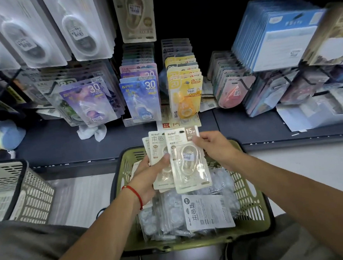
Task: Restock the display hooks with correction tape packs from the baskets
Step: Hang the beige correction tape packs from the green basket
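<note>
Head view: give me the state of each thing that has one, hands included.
Left hand: gripping a fanned stack of beige packs.
Right hand: pinching the front beige pack by its upper right corner.
Green basket: holding more packs, one lying back side up.
Yellow packs: hanging in a full row.
Grey basket: contents hidden.

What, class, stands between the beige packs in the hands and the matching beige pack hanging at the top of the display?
Nothing visible. The beige packs are held over the green basket; open space leads up to the hanging beige pack.
</note>
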`<state>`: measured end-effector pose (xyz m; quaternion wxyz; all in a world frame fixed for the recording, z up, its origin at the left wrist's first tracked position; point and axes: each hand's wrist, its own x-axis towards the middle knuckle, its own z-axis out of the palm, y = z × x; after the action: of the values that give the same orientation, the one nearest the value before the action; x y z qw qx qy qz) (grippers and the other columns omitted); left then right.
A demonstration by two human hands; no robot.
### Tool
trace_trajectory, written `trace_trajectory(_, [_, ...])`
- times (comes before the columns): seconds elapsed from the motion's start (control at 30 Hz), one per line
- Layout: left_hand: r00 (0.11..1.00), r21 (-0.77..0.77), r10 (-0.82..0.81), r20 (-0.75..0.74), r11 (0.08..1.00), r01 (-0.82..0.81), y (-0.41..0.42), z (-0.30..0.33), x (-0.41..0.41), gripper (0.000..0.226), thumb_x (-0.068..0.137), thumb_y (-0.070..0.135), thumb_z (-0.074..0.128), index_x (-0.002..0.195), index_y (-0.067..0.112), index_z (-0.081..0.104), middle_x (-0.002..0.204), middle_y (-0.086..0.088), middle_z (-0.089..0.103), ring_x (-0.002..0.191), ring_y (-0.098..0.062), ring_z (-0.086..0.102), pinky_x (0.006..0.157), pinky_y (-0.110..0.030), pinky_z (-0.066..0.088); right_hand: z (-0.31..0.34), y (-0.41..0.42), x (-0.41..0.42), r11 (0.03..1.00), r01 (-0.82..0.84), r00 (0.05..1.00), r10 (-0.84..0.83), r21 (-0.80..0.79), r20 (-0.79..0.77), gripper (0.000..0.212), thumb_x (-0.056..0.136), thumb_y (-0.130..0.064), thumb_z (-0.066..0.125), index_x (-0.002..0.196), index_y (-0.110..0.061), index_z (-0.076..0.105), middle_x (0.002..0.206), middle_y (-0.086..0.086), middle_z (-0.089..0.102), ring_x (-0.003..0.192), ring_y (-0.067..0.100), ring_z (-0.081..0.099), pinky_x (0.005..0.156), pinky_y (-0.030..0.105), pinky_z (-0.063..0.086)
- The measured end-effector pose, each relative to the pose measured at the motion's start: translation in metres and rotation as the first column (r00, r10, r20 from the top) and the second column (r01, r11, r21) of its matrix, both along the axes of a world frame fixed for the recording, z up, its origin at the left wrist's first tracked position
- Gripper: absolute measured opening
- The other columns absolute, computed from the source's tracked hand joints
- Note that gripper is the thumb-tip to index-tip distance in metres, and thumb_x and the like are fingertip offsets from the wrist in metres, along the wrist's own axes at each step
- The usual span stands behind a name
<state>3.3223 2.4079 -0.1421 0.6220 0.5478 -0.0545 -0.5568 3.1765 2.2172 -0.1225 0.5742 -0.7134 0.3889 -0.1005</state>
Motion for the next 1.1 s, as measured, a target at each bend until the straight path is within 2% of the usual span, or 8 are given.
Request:
trace_trajectory(0.3, [0.997,0.075,0.03,0.066,0.997,-0.034,0.01,0.004,0.013,0.055,0.077,0.009,0.086,0.128,0.014,0.066,0.119,-0.013,0.079,0.104,-0.031,0.079,0.075,-0.046,0.067,-0.021,0.034,-0.013,0.981,-0.17,0.968,0.148,-0.093,-0.203,0.032,0.108,-0.036,0.057,0.101,-0.008,0.07,0.089,0.011,0.075,0.069,0.022,0.071,0.068,0.04,0.063])
trace_trajectory(0.4, [0.975,0.078,0.177,0.134,0.979,-0.189,0.013,0.015,0.037,0.05,0.085,0.009,0.085,0.13,0.013,0.064,0.117,-0.011,0.08,0.1,-0.03,0.079,0.073,-0.047,0.066,-0.03,0.033,-0.039,0.632,-0.754,0.563,0.484,-0.176,-0.67,0.035,0.101,-0.04,0.066,0.13,-0.019,0.062,0.127,0.003,0.069,0.103,0.016,0.065,0.099,0.038,0.056])
trace_trajectory(0.53, [0.925,0.015,0.336,0.178,0.939,-0.344,0.015,0.035,0.06,0.057,0.087,0.013,0.084,0.138,0.012,0.06,0.12,-0.012,0.078,0.09,-0.031,0.079,0.055,-0.037,0.062,-0.057,0.058,-0.061,0.415,-0.91,0.278,0.574,-0.019,-0.77,0.113,0.074,-0.065,0.083,0.159,-0.023,0.023,0.151,0.003,0.035,0.137,0.023,0.037,0.115,0.044,0.04])
trace_trajectory(0.7, [0.909,-0.016,0.346,0.233,0.936,-0.352,0.018,0.04,0.058,0.059,0.085,0.011,0.087,0.137,0.014,0.06,0.123,-0.004,0.078,0.095,-0.029,0.079,0.066,-0.04,0.065,-0.06,0.063,-0.066,0.399,-0.913,0.32,0.564,-0.088,-0.761,0.101,0.079,-0.059,0.074,0.156,-0.015,0.026,0.139,0.003,0.039,0.128,0.022,0.04,0.107,0.043,0.048])
trace_trajectory(0.8, [0.91,0.043,0.294,0.293,0.947,-0.32,0.02,0.034,0.049,0.063,0.081,0.009,0.09,0.134,0.017,0.058,0.122,-0.001,0.078,0.111,-0.027,0.076,0.097,-0.056,0.06,-0.044,0.038,-0.062,0.686,-0.707,0.635,0.512,-0.169,-0.579,0.02,0.104,-0.036,0.055,0.099,-0.018,0.062,0.092,-0.001,0.061,0.088,0.024,0.063,0.078,0.034,0.052])
trace_trajectory(0.87, [0.91,0.067,0.259,0.324,0.953,-0.295,0.021,0.033,0.044,0.064,0.079,0.009,0.092,0.132,0.018,0.057,0.121,-0.001,0.078,0.11,-0.026,0.076,0.095,-0.055,0.061,-0.027,0.015,-0.059,0.849,-0.479,0.813,0.334,-0.223,-0.476,0.035,0.111,-0.025,0.047,0.079,-0.017,0.057,0.072,0.0,0.058,0.07,0.021,0.057,0.067,0.036,0.048])
trace_trajectory(0.97, [0.887,0.069,0.217,0.409,0.961,-0.267,0.02,0.036,0.036,0.066,0.075,0.01,0.094,0.129,0.02,0.058,0.117,0.002,0.079,0.109,-0.021,0.076,0.084,-0.042,0.063,0.006,-0.011,-0.054,0.979,-0.118,0.968,0.075,-0.168,-0.241,0.038,0.112,-0.026,0.047,0.099,0.004,0.067,0.098,0.026,0.071,0.089,0.025,0.066,0.093,0.051,0.054])
trace_trajectory(1.1, [0.887,-0.017,0.2,0.416,0.977,-0.212,0.003,0.06,0.022,0.067,0.075,0.013,0.094,0.131,0.024,0.058,0.112,0.008,0.08,0.104,-0.013,0.077,0.089,-0.038,0.061,0.055,-0.007,-0.024,0.978,0.115,0.986,-0.134,0.172,0.104,0.033,0.112,-0.027,0.047,0.117,-0.013,0.076,0.115,0.01,0.079,0.113,0.03,0.073,0.111,0.055,0.049])
